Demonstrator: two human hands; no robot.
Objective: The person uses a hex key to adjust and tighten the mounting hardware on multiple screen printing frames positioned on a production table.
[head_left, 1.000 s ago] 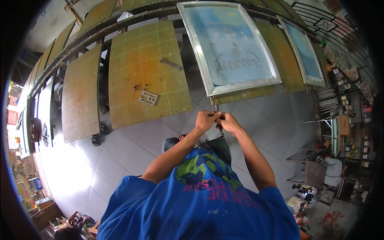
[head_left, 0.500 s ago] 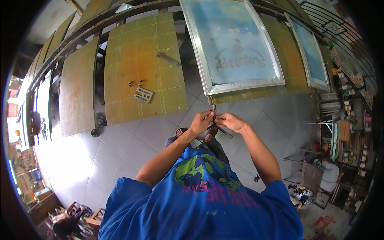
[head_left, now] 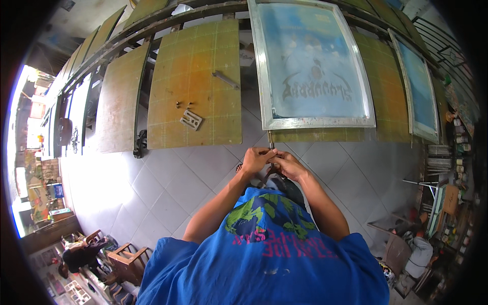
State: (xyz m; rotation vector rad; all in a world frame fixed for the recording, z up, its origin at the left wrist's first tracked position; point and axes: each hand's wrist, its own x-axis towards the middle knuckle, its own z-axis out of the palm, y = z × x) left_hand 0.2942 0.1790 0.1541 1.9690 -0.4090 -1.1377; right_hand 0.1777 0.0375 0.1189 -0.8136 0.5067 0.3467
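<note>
A dark three-armed Y-shaped socket wrench point(head_left: 272, 145) points away from me, its socket end around or against a thin rod point(head_left: 270, 135) under the front edge of a screen printing frame point(head_left: 315, 123). My left hand point(head_left: 256, 160) is closed around the wrench's shaft from the left. Close against it, my right hand point(head_left: 287, 164) pinches the same wrench from the right. The fingers partly hide the shaft, and the lower arms blur into my dark clothing. Blue mesh with a dark design fills the aluminium frame, which lies on a yellowish board point(head_left: 325, 134).
Left of the frame, another yellowish board point(head_left: 218, 129) carries an open-ended wrench point(head_left: 225, 80), a slotted metal plate point(head_left: 191, 120) and small bolts point(head_left: 190, 105). A second blue screen point(head_left: 418, 86) stands at right. Shelves with bottles point(head_left: 461, 137) line the right side; wooden stools point(head_left: 127, 262) sit lower left.
My hands have drawn closer together on the wrench, and its arms have turned. The boards and screen appear shifted to the right and slightly down as my view moved.
</note>
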